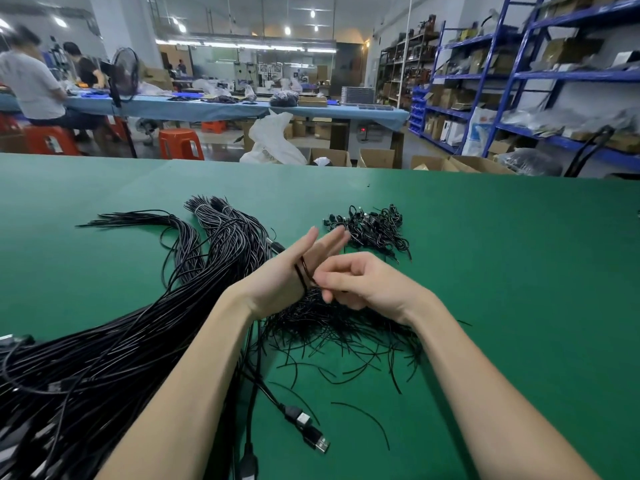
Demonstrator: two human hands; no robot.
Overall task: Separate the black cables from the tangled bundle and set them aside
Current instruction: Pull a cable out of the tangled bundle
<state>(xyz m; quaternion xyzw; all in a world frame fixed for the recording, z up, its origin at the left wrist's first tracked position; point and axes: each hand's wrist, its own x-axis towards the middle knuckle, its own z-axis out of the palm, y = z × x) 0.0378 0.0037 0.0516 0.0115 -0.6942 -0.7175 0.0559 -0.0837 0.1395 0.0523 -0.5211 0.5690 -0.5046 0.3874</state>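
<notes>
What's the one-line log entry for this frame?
phase: untangling | left hand: fingers straight, black tie looped over it | right hand: pinching tie | cable bundle: left on green table

The large bundle of black cables [104, 341] runs off the bench's near left corner, its far end cut by the picture's edge. Both forearms cover part of the short black ties [346, 334]. Whatever the right hand [363, 282] pinches is hidden by its curled fingers. Background workers are blurred.
</notes>
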